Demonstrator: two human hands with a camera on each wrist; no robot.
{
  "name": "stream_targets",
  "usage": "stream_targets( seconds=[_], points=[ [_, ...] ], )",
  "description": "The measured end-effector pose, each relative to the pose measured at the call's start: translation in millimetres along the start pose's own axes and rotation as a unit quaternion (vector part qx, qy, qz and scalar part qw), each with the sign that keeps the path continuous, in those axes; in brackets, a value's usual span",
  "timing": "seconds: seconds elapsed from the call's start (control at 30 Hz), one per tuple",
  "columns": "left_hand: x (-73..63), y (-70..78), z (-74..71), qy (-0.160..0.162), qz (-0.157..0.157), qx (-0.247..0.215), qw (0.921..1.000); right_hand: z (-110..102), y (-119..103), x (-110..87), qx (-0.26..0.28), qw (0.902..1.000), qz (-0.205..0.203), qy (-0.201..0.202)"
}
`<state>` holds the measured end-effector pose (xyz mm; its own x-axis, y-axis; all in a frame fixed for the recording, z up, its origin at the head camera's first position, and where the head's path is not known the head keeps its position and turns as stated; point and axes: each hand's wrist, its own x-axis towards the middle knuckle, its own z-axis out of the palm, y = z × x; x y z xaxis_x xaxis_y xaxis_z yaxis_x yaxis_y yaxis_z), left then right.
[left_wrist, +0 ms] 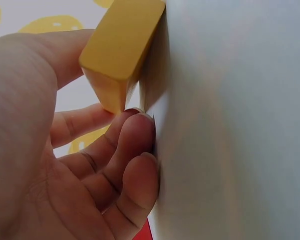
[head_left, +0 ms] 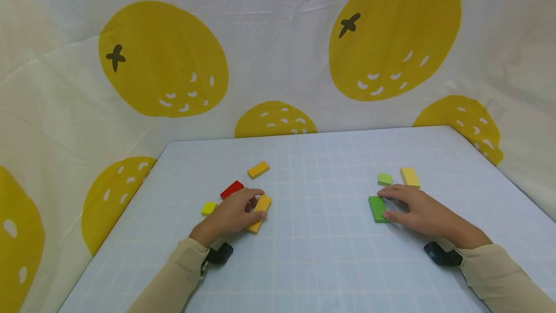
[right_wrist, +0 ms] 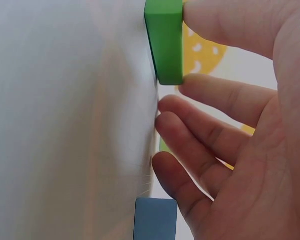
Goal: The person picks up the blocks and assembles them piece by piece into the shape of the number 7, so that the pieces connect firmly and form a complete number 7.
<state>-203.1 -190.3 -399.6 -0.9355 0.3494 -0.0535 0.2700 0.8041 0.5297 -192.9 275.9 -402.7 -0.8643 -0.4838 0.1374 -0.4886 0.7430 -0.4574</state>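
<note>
My left hand (head_left: 234, 210) pinches an orange block (head_left: 263, 204) between thumb and index finger. In the left wrist view that block (left_wrist: 122, 40) stands tilted close over the table, the other fingers curled beside it with their tips at the surface. On the other side, my right hand (head_left: 421, 208) has thumb and index finger at two corners of a green block (head_left: 376, 209), pinching it. The right wrist view shows the green block (right_wrist: 166, 47) right at the tabletop. Below the little finger there is a blue block (right_wrist: 156, 219), hidden behind the hand in the head view.
Near the left hand lie a red block (head_left: 231, 189), a yellow block (head_left: 209, 208) and a second orange block (head_left: 258, 170). Beyond the right hand are a light green block (head_left: 384, 179) and a pale yellow block (head_left: 410, 177). A patterned curtain (head_left: 278, 52) hangs behind the table (head_left: 321, 260).
</note>
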Motion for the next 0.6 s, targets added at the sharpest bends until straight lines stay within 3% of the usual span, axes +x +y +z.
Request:
stream_targets(
  seconds=[0.6],
  points=[
    [-0.2, 0.3, 0.0, 0.005, -0.003, -0.006, 1.0, 3.2, 1.0, 1.2, -0.01, 0.9999, 0.008, -0.003]
  ],
)
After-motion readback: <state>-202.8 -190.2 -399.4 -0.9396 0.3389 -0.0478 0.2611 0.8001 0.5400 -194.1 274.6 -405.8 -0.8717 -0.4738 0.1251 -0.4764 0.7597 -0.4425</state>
